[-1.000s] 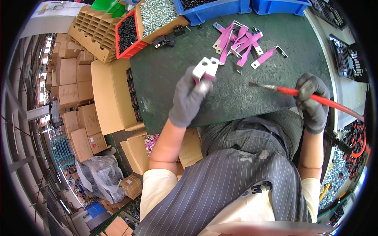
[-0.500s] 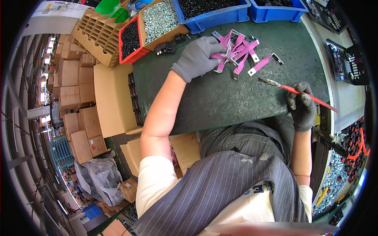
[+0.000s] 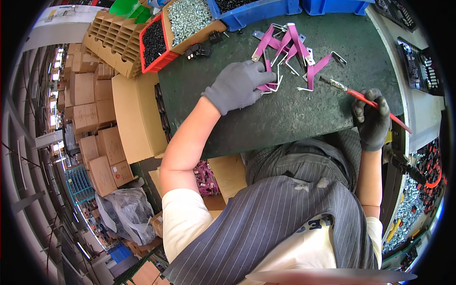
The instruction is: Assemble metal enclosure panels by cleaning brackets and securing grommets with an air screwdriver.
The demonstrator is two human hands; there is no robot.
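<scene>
My left hand (image 3: 240, 86), in a grey glove, is closed on a bent metal bracket (image 3: 273, 87) with a purple middle and bare silvery ends, low over the bench. Just beyond its fingers lies a loose heap of similar purple brackets (image 3: 295, 42), crossing one another; one bracket (image 3: 319, 69) sits at the heap's right side. My right hand (image 3: 373, 118), gloved as well, grips a slim brush (image 3: 355, 93) by its red handle. The brush's dark, worn tip points left toward the brackets, above the bench's right part.
The dark green bench (image 3: 223, 137) has small-parts bins at its far edge: a red bin (image 3: 164, 59), a carton of silvery screws (image 3: 190, 23) and blue bins (image 3: 261, 16). Black parts (image 3: 198, 51) lie near them. An open carton (image 3: 137, 118) stands left; purple brackets (image 3: 206, 179) fill another below.
My left hand has drawn back from the heap toward me, with a bracket in its fingers. The heap has shifted and spread. My right hand and the brush moved slightly right.
</scene>
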